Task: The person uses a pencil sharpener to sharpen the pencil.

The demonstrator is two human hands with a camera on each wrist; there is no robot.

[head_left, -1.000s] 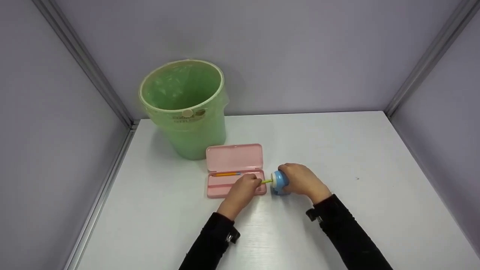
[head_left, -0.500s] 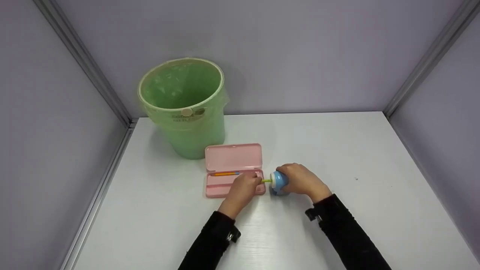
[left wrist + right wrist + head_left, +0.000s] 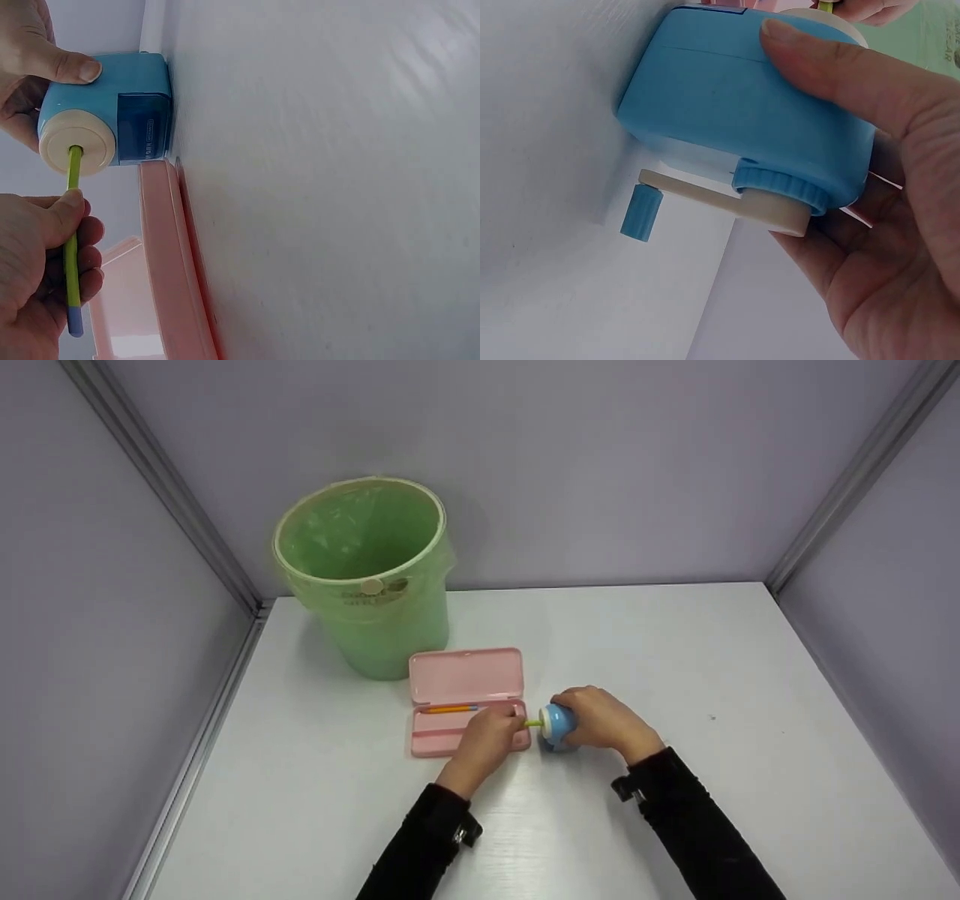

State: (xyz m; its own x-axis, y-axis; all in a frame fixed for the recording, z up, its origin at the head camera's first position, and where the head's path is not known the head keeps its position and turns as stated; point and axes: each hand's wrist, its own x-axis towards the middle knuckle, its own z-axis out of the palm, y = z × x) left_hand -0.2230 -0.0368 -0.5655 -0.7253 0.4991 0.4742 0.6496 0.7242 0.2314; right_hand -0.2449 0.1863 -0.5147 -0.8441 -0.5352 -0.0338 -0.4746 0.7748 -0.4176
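A blue crank pencil sharpener (image 3: 558, 723) stands on the white table, and my right hand (image 3: 600, 721) grips its body from the right. In the right wrist view its cream crank arm (image 3: 712, 196) ends in a blue knob (image 3: 642, 213) that no finger touches. My left hand (image 3: 486, 739) pinches a yellow-green pencil (image 3: 72, 262) between thumb and fingers. The pencil's front end sits inside the hole of the sharpener's round cream face (image 3: 91, 156), its tip hidden; the blue-grey end points away. Beneath my left hand lies an opened pink pencil case (image 3: 431, 741).
An orange pencil (image 3: 450, 709) with a blue end lies in the case's upper part. Behind the case, at the left, stands a green bin (image 3: 390, 622) with a bag liner. Grey walls enclose the table (image 3: 712, 660) at the back and sides.
Both hands stay in place, with the pencil in the sharpener's hole throughout. Only a slight shift of the whole head view shows.
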